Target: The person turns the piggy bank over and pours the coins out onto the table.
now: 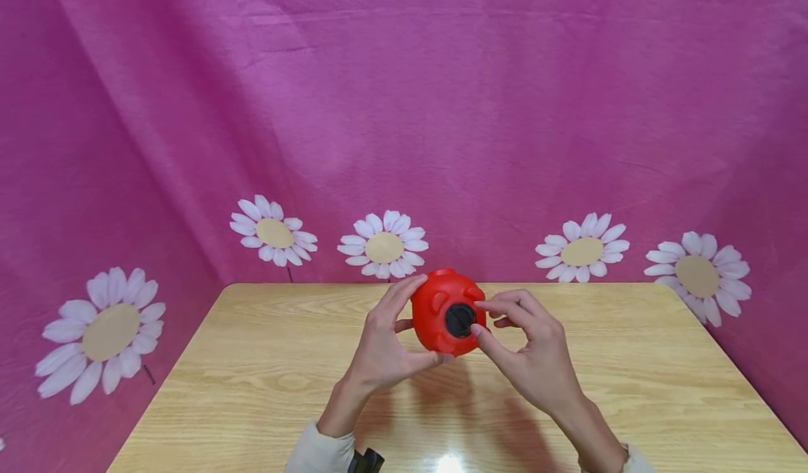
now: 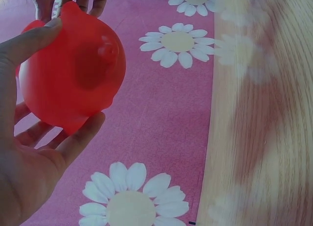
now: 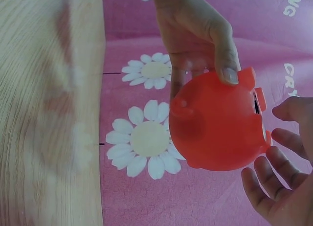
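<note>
A round red piggy bank [image 1: 429, 318] is held up over the table, its underside with stubby feet turned towards the head camera. Set in that underside is a black round plug [image 1: 460, 320]. My left hand [image 1: 384, 343] grips the bank from the left, thumb low and fingers round the far side. At the plug's right edge, my right hand [image 1: 535, 343] has thumb and forefinger spread apart. The right wrist view shows a small gap between the right fingertips [image 3: 279, 111] and the bank's underside. A curled tail [image 3: 182, 104] stands out on the bank's side.
Beneath the hands lies a light wood-grain table [image 1: 252, 382]. A pink cloth [image 1: 442, 122] with printed daisies hangs behind it and along the sides. A small black object [image 1: 366, 460] sits by the left sleeve [image 1: 320, 448].
</note>
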A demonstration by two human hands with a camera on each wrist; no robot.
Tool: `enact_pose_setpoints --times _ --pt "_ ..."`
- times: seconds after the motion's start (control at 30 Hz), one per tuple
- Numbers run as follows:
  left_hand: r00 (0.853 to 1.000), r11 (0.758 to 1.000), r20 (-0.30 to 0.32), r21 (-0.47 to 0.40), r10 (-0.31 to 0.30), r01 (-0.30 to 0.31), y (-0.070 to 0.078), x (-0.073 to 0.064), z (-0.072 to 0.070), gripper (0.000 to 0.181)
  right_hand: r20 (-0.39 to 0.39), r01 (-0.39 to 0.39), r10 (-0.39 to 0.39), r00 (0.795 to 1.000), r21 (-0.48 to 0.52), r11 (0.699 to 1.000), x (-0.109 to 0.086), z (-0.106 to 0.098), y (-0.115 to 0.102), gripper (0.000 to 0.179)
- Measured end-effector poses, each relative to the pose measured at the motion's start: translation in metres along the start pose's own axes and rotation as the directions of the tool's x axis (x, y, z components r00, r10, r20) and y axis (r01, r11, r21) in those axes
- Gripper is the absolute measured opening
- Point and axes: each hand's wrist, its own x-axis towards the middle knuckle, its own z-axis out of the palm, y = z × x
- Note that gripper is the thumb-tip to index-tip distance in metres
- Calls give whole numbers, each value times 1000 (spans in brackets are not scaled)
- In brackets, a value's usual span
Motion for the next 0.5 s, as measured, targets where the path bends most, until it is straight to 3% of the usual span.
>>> enact_pose_setpoints --times 0.27,0.5 --pt "1000 1000 6 31 6 -6 0 0 1 94 -24 44 -44 999 -14 999 0 4 -3 32" --pt "1000 999 2 51 18 -18 -2 0 1 94 2 80 -80 997 -14 997 2 8 -4 31"
